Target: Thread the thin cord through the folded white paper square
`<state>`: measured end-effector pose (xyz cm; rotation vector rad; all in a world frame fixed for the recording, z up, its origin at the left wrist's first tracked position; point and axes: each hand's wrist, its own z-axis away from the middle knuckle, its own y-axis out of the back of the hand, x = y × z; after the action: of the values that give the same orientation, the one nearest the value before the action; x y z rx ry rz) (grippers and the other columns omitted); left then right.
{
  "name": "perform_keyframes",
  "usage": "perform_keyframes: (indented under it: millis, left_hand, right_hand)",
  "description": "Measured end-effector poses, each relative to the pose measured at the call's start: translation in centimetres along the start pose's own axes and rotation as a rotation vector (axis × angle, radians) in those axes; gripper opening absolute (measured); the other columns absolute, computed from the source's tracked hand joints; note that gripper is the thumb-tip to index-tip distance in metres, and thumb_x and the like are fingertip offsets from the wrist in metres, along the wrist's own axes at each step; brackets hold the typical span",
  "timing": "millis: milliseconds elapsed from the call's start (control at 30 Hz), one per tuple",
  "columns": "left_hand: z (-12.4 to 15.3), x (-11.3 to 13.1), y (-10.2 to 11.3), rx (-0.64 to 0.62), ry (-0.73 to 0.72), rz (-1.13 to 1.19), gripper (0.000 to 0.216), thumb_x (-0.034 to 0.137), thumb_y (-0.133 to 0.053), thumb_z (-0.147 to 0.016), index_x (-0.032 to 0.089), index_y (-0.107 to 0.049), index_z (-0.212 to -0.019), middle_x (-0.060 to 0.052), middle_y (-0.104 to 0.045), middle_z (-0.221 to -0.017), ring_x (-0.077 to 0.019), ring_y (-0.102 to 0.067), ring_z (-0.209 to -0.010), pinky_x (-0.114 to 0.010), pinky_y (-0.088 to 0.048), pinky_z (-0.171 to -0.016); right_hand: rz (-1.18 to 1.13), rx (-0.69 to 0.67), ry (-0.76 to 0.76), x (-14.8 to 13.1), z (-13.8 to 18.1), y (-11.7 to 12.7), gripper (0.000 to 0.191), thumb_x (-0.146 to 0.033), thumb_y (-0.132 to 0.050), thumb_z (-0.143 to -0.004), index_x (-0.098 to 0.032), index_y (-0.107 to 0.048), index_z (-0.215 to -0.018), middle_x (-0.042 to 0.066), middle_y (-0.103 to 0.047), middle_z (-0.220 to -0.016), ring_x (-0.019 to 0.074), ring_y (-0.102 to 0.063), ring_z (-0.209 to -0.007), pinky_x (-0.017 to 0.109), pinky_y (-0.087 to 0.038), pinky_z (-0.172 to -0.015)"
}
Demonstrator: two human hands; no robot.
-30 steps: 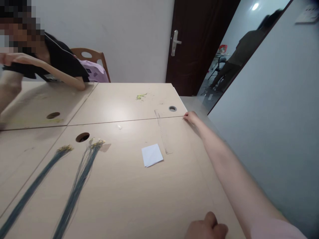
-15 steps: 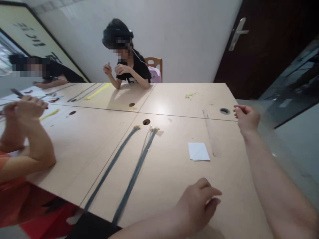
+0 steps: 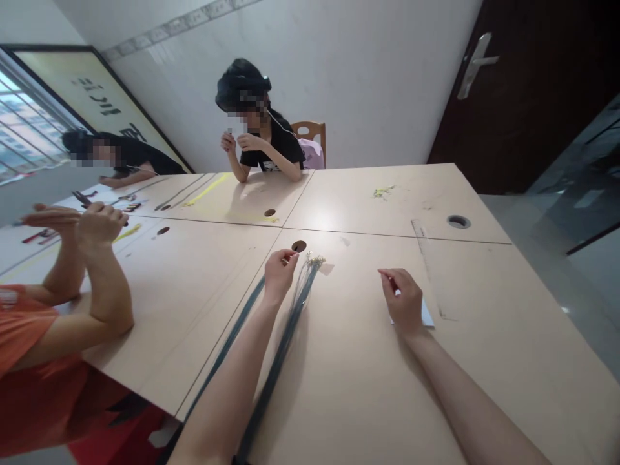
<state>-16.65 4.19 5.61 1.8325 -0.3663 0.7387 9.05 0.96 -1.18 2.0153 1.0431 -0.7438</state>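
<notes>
Two bundles of thin blue-grey cords with gold clasps lie lengthwise on the pale wooden table [image 3: 368, 387]. My left hand [image 3: 279, 271] reaches over the left cord bundle [image 3: 227, 342] and pinches at its clasp end near a round cable hole [image 3: 299, 246]. The right cord bundle [image 3: 290, 316] lies just beside that hand, its gold clasps [image 3: 314, 260] free. My right hand [image 3: 404, 298] hovers with fingers curled in a pinch over a small white paper [image 3: 426, 316]; what it holds, if anything, is too small to name.
A clear ruler [image 3: 431, 265] lies right of the paper, by another cable hole [image 3: 458, 221]. A person in orange [image 3: 53, 303] sits at my left with raised hands. Two other people [image 3: 256, 139] work across the table. A dark door [image 3: 523, 84] stands at the back right.
The view swung left. My left hand went forward from the near edge to the cord clasps. My right hand drew back from the table's far right edge to the white paper.
</notes>
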Motion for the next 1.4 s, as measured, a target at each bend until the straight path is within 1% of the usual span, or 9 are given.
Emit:
perform_keyframes:
  millis: [167,300,400,533,600,767,967,1167,1400]
  left_hand:
    - [-4.9,-1.2,-2.7,-0.057,0.059,-0.140,0.037,0.046,-0.048,-0.077,0.012,-0.062,-0.073,-0.006,-0.061,-0.070,-0.0134,-0.051,-0.063,-0.024,-0.033,-0.058]
    - [-7.0,-1.5,-4.6,-0.153,0.106,-0.248,0.040,0.052,-0.053,-0.071,0.014,-0.061,-0.065,-0.006,-0.059,-0.061,-0.0155,-0.051,-0.058,-0.025,-0.029,-0.053]
    - [-8.0,-1.9,-5.2,-0.220,0.118,-0.301,0.031,0.046,-0.061,-0.064,0.015,-0.062,-0.062,-0.006,-0.061,-0.062,-0.0167,-0.053,-0.060,-0.025,-0.029,-0.053]
    - [-8.3,-2.2,-5.3,-0.280,0.100,-0.318,0.013,0.029,-0.062,-0.063,0.017,-0.067,-0.066,-0.004,-0.065,-0.068,-0.0160,-0.057,-0.067,-0.023,-0.031,-0.054]
    - [-8.3,-2.2,-5.2,-0.280,0.085,-0.319,0.011,0.024,-0.060,-0.064,0.019,-0.069,-0.069,-0.003,-0.067,-0.073,-0.0156,-0.057,-0.071,-0.022,-0.032,-0.055]
    - [-8.4,-2.3,-5.1,-0.211,0.049,-0.333,0.016,0.029,-0.059,-0.068,0.018,-0.069,-0.076,-0.005,-0.068,-0.081,-0.0164,-0.057,-0.074,-0.023,-0.033,-0.057]
    - [-8.4,-2.1,-4.7,-0.167,0.023,-0.335,0.016,0.030,-0.057,-0.071,0.019,-0.067,-0.076,-0.005,-0.067,-0.080,-0.0162,-0.057,-0.072,-0.024,-0.035,-0.061]
    - [-8.1,-2.0,-4.4,-0.166,0.015,-0.332,0.014,0.027,-0.058,-0.070,0.018,-0.067,-0.075,-0.005,-0.067,-0.080,-0.0166,-0.057,-0.073,-0.024,-0.035,-0.059]
    - [-7.6,-1.7,-4.9,-0.199,-0.039,-0.317,0.013,0.026,-0.057,-0.070,0.018,-0.065,-0.076,-0.004,-0.067,-0.080,-0.0148,-0.058,-0.073,-0.022,-0.037,-0.059]
  right_hand:
    - [-0.030,-0.085,0.090,0.6,0.2,-0.4,0.021,-0.018,-0.043,-0.084,-0.026,-0.058,-0.096,0.005,-0.061,-0.085,0.0179,-0.058,-0.078,0.032,-0.048,-0.068]
    - [-0.039,-0.093,0.101,0.8,0.0,-0.6,0.019,-0.016,-0.045,-0.084,-0.024,-0.058,-0.096,0.005,-0.060,-0.084,0.0162,-0.057,-0.074,0.029,-0.047,-0.064]
    - [-0.048,-0.096,0.118,1.1,-0.1,-0.6,0.017,-0.015,-0.046,-0.084,-0.020,-0.058,-0.095,0.005,-0.060,-0.084,0.0157,-0.058,-0.076,0.028,-0.047,-0.065]
    - [-0.059,-0.098,0.106,1.3,-0.2,-0.6,0.016,-0.015,-0.047,-0.084,-0.019,-0.058,-0.094,0.005,-0.060,-0.083,0.0148,-0.057,-0.073,0.027,-0.046,-0.063]
    - [-0.063,-0.092,0.097,1.3,-0.3,-0.6,0.016,-0.015,-0.047,-0.084,-0.019,-0.059,-0.093,0.005,-0.059,-0.081,0.0140,-0.056,-0.070,0.027,-0.045,-0.062]
    - [-0.083,-0.089,0.080,1.3,-0.5,-0.5,0.015,-0.015,-0.047,-0.084,-0.019,-0.059,-0.092,0.003,-0.059,-0.079,0.0119,-0.052,-0.062,0.026,-0.043,-0.059]
    - [-0.092,-0.087,0.065,1.3,-0.5,-0.5,0.015,-0.015,-0.047,-0.084,-0.019,-0.059,-0.092,0.003,-0.058,-0.077,0.0108,-0.046,-0.057,0.026,-0.041,-0.057]
    - [-0.121,-0.098,0.043,1.2,-0.5,-0.4,0.015,-0.016,-0.047,-0.084,-0.019,-0.059,-0.092,0.002,-0.057,-0.076,0.0110,-0.046,-0.057,0.025,-0.040,-0.056]
    - [-0.139,-0.095,0.036,1.3,-0.6,-0.4,0.015,-0.016,-0.047,-0.083,-0.019,-0.060,-0.092,0.002,-0.057,-0.077,0.0106,-0.045,-0.056,0.025,-0.040,-0.056]
